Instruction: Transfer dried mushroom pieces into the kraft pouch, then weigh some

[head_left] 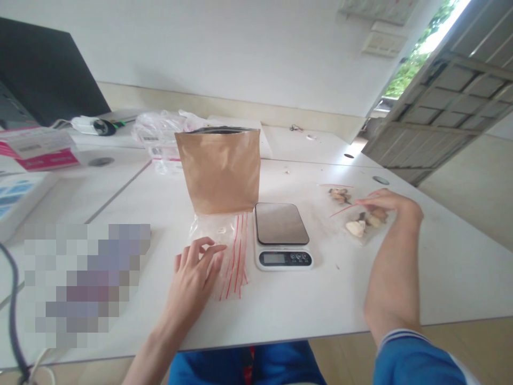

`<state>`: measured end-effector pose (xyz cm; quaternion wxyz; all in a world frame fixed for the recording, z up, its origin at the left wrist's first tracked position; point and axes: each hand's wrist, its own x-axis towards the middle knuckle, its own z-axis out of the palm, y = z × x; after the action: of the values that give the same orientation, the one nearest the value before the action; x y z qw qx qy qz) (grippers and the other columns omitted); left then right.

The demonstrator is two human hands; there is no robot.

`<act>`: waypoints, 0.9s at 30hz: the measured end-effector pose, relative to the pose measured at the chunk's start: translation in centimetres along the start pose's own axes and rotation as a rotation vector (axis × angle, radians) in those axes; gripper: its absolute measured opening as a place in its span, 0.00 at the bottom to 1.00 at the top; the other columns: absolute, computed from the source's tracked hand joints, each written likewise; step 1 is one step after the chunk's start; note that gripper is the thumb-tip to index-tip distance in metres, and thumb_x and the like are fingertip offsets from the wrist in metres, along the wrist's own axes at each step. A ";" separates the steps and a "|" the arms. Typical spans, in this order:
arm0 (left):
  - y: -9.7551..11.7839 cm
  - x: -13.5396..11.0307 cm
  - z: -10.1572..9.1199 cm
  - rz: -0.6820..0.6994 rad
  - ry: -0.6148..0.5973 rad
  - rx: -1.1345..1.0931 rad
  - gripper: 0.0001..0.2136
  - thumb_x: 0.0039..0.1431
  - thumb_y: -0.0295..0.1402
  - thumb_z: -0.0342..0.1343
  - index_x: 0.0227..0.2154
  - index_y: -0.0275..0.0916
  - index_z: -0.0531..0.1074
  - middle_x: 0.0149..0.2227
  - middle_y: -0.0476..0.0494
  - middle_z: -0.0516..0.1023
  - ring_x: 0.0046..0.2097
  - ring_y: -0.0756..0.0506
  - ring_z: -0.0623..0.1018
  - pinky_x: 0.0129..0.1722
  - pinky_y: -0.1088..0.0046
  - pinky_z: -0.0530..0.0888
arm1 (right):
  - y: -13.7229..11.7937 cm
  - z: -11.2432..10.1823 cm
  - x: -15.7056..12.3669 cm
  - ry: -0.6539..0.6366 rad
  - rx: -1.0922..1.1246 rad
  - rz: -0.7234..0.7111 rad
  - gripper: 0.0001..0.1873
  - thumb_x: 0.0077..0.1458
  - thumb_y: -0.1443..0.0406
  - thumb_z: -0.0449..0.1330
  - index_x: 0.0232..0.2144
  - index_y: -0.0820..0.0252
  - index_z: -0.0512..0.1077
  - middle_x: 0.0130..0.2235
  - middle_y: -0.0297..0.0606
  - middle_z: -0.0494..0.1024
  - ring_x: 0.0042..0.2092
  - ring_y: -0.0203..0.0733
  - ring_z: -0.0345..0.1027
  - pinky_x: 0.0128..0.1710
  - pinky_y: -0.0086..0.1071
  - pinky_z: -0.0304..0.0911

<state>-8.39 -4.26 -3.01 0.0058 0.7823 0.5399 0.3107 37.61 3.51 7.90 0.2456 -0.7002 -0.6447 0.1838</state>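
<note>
My left hand [195, 271] rests with fingers spread on a stack of clear zip bags with red seals [230, 251], just in front of an upright brown paper pouch [219, 168]. A small white kitchen scale [281, 235] with a dark platform sits to the right of the bags. My right hand [387, 205] is at the far right, fingers pinching the top of a filled clear zip bag [363, 223] holding pale and brown pieces. Another filled bag [340, 194] lies just behind it.
A white table [304, 299] carries everything. At the back left are crumpled clear bags [158, 131], a pink and white box [38, 147], a black monitor [44, 69] and a white device [94, 125]. A dark cable [14, 321] hangs at the left edge.
</note>
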 end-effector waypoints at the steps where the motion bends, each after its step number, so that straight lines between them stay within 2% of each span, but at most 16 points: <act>1: 0.0 0.1 -0.3 -0.010 0.004 -0.050 0.17 0.67 0.38 0.39 0.43 0.44 0.74 0.44 0.43 0.75 0.43 0.45 0.75 0.41 0.66 0.69 | -0.7 -0.6 -0.4 -0.047 -0.010 0.091 0.18 0.41 0.52 0.67 0.13 0.55 0.69 0.19 0.42 0.71 0.20 0.39 0.62 0.23 0.37 0.58; 2: 0.1 0.2 -0.5 -0.022 0.012 -0.094 0.18 0.68 0.37 0.38 0.43 0.43 0.74 0.44 0.44 0.76 0.44 0.46 0.76 0.40 0.68 0.69 | -1.6 -1.1 -0.8 -0.091 -0.013 0.188 0.16 0.41 0.53 0.67 0.14 0.56 0.70 0.22 0.44 0.72 0.22 0.40 0.64 0.27 0.37 0.60; 4: 0.1 0.3 -1.0 -0.049 0.039 -0.153 0.17 0.68 0.36 0.38 0.43 0.42 0.72 0.44 0.46 0.77 0.43 0.47 0.77 0.39 0.69 0.70 | -3.7 -2.1 -1.4 -0.094 0.004 0.275 0.13 0.39 0.57 0.69 0.16 0.56 0.71 0.25 0.44 0.73 0.26 0.41 0.67 0.31 0.37 0.62; 6: 0.2 0.5 -1.3 -0.077 0.092 -0.165 0.15 0.66 0.36 0.41 0.41 0.42 0.73 0.44 0.46 0.77 0.42 0.47 0.77 0.40 0.69 0.70 | -6.1 -2.7 -1.8 -0.056 -0.031 0.239 0.11 0.37 0.59 0.69 0.17 0.56 0.72 0.25 0.44 0.74 0.28 0.43 0.68 0.32 0.36 0.62; 9: 0.8 1.0 -1.7 -0.105 0.200 -0.190 0.11 0.64 0.35 0.46 0.39 0.42 0.74 0.47 0.42 0.74 0.47 0.44 0.75 0.45 0.66 0.70 | -10.1 -2.5 -2.2 -0.013 -0.101 0.037 0.07 0.45 0.59 0.65 0.23 0.55 0.73 0.27 0.43 0.76 0.31 0.43 0.68 0.32 0.36 0.61; 11: 1.8 1.5 -2.2 -0.118 0.208 -0.333 0.10 0.63 0.34 0.47 0.38 0.41 0.74 0.46 0.41 0.72 0.48 0.44 0.74 0.45 0.67 0.70 | -12.9 -1.2 -2.3 0.022 -0.102 -0.080 0.07 0.47 0.59 0.64 0.25 0.55 0.72 0.30 0.42 0.77 0.32 0.42 0.68 0.33 0.35 0.61; 12: 2.5 1.9 -2.4 -0.129 0.178 -0.455 0.10 0.64 0.34 0.46 0.37 0.40 0.73 0.45 0.42 0.73 0.47 0.46 0.74 0.44 0.69 0.71 | -14.2 -0.3 -2.3 0.009 -0.054 -0.127 0.09 0.47 0.58 0.64 0.26 0.56 0.70 0.30 0.41 0.77 0.32 0.42 0.69 0.33 0.35 0.61; 14: 4.2 2.7 -3.0 -0.140 0.071 -0.754 0.09 0.64 0.35 0.47 0.37 0.39 0.72 0.40 0.43 0.74 0.42 0.48 0.75 0.41 0.72 0.71 | -16.8 2.1 -2.4 -0.013 0.074 -0.312 0.11 0.47 0.57 0.65 0.26 0.56 0.69 0.30 0.38 0.75 0.33 0.43 0.69 0.33 0.36 0.63; 16: 5.9 3.7 -3.6 -0.202 -0.033 -1.036 0.09 0.63 0.36 0.49 0.37 0.38 0.71 0.36 0.45 0.74 0.36 0.50 0.75 0.38 0.73 0.72 | -19.0 4.5 -2.7 -0.034 0.143 -0.484 0.10 0.50 0.58 0.64 0.28 0.56 0.68 0.33 0.36 0.75 0.36 0.43 0.70 0.37 0.36 0.64; 17: 6.7 4.2 -3.8 -0.226 -0.042 -1.169 0.08 0.62 0.36 0.49 0.36 0.38 0.71 0.35 0.46 0.74 0.35 0.50 0.75 0.36 0.74 0.72 | -20.0 5.7 -3.0 -0.048 0.183 -0.569 0.10 0.51 0.58 0.63 0.29 0.56 0.67 0.33 0.35 0.74 0.36 0.42 0.69 0.37 0.36 0.64; 19: 7.8 5.2 -4.2 -0.270 -0.045 -1.383 0.08 0.61 0.36 0.51 0.36 0.37 0.69 0.35 0.46 0.74 0.33 0.50 0.75 0.34 0.74 0.72 | -21.5 7.6 -3.7 -0.176 0.244 -0.688 0.08 0.55 0.60 0.61 0.31 0.56 0.66 0.34 0.34 0.73 0.36 0.40 0.69 0.38 0.36 0.65; 21: 8.3 6.1 -4.4 -0.323 -0.032 -1.521 0.09 0.60 0.38 0.50 0.33 0.37 0.69 0.32 0.46 0.75 0.33 0.49 0.75 0.34 0.73 0.72 | -22.6 8.8 -4.6 -0.290 0.320 -0.743 0.06 0.58 0.61 0.59 0.33 0.56 0.65 0.34 0.34 0.72 0.37 0.39 0.68 0.38 0.35 0.65; 24: 8.2 7.0 -4.3 -0.418 -0.006 -1.621 0.13 0.60 0.41 0.48 0.27 0.37 0.68 0.27 0.46 0.73 0.32 0.49 0.74 0.34 0.73 0.73 | -23.4 9.8 -5.5 -0.427 0.407 -0.743 0.06 0.60 0.60 0.57 0.33 0.55 0.64 0.34 0.33 0.71 0.37 0.38 0.68 0.37 0.34 0.66; 27: 7.7 7.2 -4.1 -0.517 0.032 -1.628 0.12 0.58 0.39 0.49 0.27 0.37 0.69 0.26 0.48 0.71 0.30 0.50 0.72 0.31 0.75 0.72 | -23.5 10.3 -5.5 -0.594 0.447 -0.744 0.11 0.57 0.58 0.60 0.32 0.56 0.63 0.33 0.32 0.70 0.35 0.36 0.66 0.36 0.33 0.64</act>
<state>-2.29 -2.73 6.40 0.6292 0.3819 0.3098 0.6019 12.00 0.28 12.88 0.2444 -0.2720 -0.8366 0.4078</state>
